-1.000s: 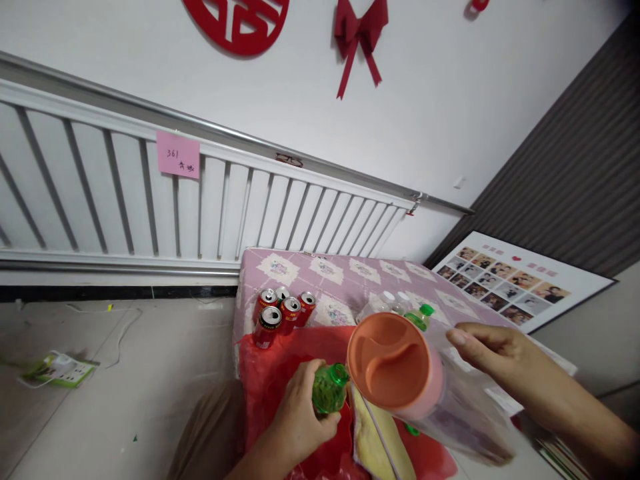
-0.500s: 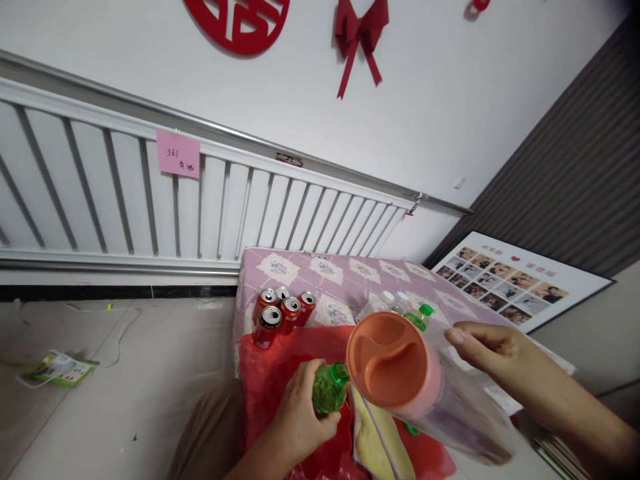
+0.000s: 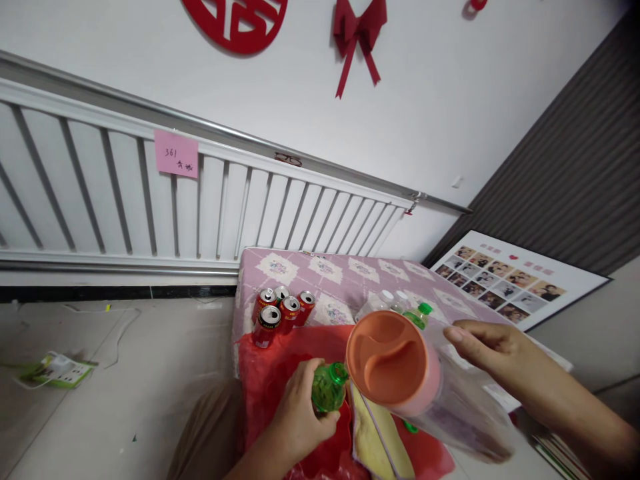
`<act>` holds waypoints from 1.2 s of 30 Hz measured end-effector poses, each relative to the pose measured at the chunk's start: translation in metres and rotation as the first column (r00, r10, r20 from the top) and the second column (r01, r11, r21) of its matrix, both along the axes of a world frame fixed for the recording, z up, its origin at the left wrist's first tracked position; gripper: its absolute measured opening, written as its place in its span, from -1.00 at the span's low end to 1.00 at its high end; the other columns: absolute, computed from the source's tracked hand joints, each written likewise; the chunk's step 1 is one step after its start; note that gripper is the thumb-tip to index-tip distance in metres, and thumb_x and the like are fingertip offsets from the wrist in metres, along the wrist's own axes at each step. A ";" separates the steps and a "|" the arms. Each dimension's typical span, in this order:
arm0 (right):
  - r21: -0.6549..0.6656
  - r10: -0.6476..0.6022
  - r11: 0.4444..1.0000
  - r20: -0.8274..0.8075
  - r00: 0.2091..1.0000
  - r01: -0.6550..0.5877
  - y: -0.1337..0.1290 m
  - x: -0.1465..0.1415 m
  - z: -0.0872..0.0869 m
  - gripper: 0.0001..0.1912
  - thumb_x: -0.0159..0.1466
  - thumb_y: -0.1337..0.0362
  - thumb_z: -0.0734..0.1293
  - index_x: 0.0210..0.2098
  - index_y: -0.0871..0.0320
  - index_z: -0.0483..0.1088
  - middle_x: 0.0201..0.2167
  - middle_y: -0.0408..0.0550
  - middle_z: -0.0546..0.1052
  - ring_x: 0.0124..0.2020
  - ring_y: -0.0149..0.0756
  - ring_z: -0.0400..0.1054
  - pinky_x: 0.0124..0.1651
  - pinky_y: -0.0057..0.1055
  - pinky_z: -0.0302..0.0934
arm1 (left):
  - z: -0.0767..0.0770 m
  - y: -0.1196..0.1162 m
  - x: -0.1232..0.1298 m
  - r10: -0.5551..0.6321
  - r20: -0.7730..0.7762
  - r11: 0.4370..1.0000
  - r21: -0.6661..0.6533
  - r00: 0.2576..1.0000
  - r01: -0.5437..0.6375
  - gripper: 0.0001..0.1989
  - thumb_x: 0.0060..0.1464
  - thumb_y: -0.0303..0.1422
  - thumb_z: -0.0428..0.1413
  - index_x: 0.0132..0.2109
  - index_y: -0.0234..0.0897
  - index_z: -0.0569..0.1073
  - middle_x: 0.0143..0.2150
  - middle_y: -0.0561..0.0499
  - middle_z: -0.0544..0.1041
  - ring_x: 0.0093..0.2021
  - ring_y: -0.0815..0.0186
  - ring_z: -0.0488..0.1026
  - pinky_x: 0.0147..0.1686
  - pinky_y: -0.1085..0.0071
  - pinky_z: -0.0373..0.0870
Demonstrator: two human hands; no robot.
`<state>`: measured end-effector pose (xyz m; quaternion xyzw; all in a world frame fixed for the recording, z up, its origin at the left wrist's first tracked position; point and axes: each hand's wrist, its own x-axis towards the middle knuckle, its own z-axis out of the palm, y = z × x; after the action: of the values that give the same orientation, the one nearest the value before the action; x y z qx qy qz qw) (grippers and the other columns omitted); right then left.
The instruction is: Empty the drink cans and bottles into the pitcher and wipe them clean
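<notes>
My left hand (image 3: 300, 413) is wrapped round a green plastic bottle (image 3: 329, 388), uncapped, its mouth facing up and right. Tilted towards the bottle is a large clear pitcher (image 3: 465, 413) with an orange lid (image 3: 387, 359), the lid close to the bottle mouth. My right hand (image 3: 487, 347) is at the pitcher's far side, thumb towards it; its other fingers are largely hidden. Beneath them lie a red plastic sheet (image 3: 290, 357) and a folded yellow cloth (image 3: 377, 433).
Several red cans (image 3: 267, 325) stand on the flowered tablecloth (image 3: 325, 270). Clear bottles (image 3: 385, 301) and another green bottle (image 3: 419, 315) are behind the pitcher. A white radiator (image 3: 125, 193) lines the wall; a photo board (image 3: 520, 277) leans at right.
The view has shifted very slightly. Both hands, the green bottle and the pitcher keep nearly the same places.
</notes>
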<state>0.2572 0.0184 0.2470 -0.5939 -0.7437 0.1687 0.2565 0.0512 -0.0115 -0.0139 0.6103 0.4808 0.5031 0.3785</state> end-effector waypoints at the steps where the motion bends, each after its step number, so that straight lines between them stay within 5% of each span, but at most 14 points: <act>1: 0.002 -0.030 1.000 0.019 0.999 0.030 0.000 -0.001 0.001 -0.39 0.02 -0.32 0.32 -0.77 0.06 0.19 -0.73 -0.12 0.33 -0.63 -0.29 0.13 -0.55 -0.33 -0.01 | 0.000 -0.001 0.000 -0.001 0.001 1.000 -0.001 1.000 0.001 -0.21 -0.23 -0.51 0.21 0.22 -0.29 0.20 0.21 -0.21 0.35 0.23 0.02 0.30 0.27 0.08 0.20; 18: 0.074 -0.018 0.997 0.047 0.999 0.014 0.003 -0.001 -0.004 -0.38 0.02 -0.38 0.24 -0.74 0.04 0.25 -0.75 -0.15 0.18 -0.66 -0.31 0.04 -0.57 -0.33 -0.11 | -0.002 0.001 0.000 -0.003 0.006 1.000 0.004 1.000 0.003 -0.22 -0.22 -0.51 0.20 0.22 -0.27 0.20 0.22 -0.21 0.35 0.23 0.03 0.30 0.27 0.05 0.21; 36: 0.019 -0.015 1.000 0.022 1.000 0.015 0.003 0.003 -0.004 -0.42 0.03 -0.30 0.31 -0.75 0.06 0.26 -0.69 -0.11 0.41 -0.63 -0.26 0.21 -0.56 -0.32 0.06 | -0.002 0.000 -0.001 -0.002 0.000 1.000 0.007 1.000 0.002 -0.22 -0.21 -0.50 0.21 0.22 -0.28 0.19 0.21 -0.22 0.35 0.22 0.03 0.31 0.26 0.04 0.22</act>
<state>0.2607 0.0214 0.2432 -0.5989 -0.7435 0.1532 0.2549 0.0500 -0.0114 -0.0163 0.6122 0.4785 0.5041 0.3770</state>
